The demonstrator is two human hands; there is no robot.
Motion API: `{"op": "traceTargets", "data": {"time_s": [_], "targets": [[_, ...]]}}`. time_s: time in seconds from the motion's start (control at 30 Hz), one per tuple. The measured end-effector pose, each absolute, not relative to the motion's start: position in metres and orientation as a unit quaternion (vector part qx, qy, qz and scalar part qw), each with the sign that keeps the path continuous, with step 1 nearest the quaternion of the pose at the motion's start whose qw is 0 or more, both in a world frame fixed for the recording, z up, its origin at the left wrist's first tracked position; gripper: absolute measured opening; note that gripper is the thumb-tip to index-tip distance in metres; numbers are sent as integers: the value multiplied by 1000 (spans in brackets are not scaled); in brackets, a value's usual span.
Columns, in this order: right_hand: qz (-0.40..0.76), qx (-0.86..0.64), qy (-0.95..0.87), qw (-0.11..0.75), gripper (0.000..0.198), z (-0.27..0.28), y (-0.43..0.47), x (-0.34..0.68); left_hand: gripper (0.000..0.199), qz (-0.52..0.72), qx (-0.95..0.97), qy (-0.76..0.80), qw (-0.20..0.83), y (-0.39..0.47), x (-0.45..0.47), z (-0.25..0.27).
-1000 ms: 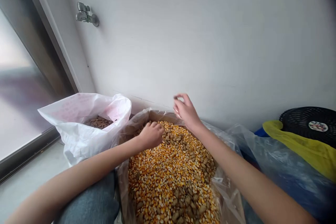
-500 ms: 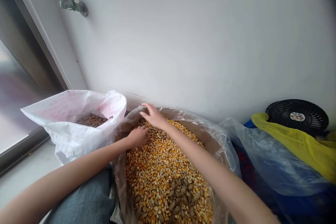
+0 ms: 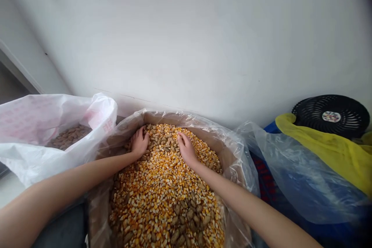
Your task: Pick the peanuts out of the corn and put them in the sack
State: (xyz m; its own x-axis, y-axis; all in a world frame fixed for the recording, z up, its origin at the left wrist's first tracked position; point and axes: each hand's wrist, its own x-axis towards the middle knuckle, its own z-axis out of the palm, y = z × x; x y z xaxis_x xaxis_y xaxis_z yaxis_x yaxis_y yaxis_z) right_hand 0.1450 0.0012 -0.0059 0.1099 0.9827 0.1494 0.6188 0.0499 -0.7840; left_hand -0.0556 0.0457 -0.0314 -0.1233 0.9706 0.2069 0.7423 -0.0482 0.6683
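Note:
A box lined with clear plastic (image 3: pixel 238 155) holds loose yellow corn kernels (image 3: pixel 151 186). Unshelled peanuts (image 3: pixel 190 217) lie in a dark cluster on the near part of the corn, and more peanuts (image 3: pixel 164 141) are scattered between my hands at the far end. My left hand (image 3: pixel 140 142) rests at the far left of the corn by the box wall, fingers apart and partly sunk from view. On the other side of those peanuts, my right hand (image 3: pixel 186 149) touches the corn with its fingers extended and thumb apart. I see nothing gripped in either hand.
A white woven sack (image 3: pixel 101 124) with brown pieces like peanuts (image 3: pixel 69 136) stands left of the box. To the right are a clear plastic sheet (image 3: pixel 302 166), a yellow bag (image 3: pixel 325 139) and a black round fan grille (image 3: pixel 308 112). A white wall (image 3: pixel 186 46) rises behind.
My hands, close together at the far left of the box before, are now apart. The right one has come down onto the corn, with peanuts showing between them. The view has shifted right.

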Motion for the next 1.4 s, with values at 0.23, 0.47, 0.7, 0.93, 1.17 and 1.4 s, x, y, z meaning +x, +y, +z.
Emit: {"op": "traceTargets", "data": {"time_s": [0.23, 0.47, 0.7, 0.93, 1.17, 1.4], "targets": [[292, -575, -648, 405, 37, -10, 29, 110, 36, 466, 615, 539, 338, 46, -34, -29], [452, -571, -515, 452, 33, 0, 1, 113, 33, 468, 533, 497, 500, 0, -6, -5], [524, -539, -519, 408, 19, 10, -45, 153, 28, 401, 575, 468, 538, -13, -9, 20], [402, -603, -539, 430, 19, 9, -43, 170, 27, 334, 713, 486, 379, 13, -37, 11], [193, -534, -780, 262, 16, 28, -58, 158, 32, 171, 874, 345, 295, 4, -39, 21], [208, -525, -806, 179, 14, 23, -58, 153, 35, 42, 958, 256, 120, 2, -38, 22]]}}
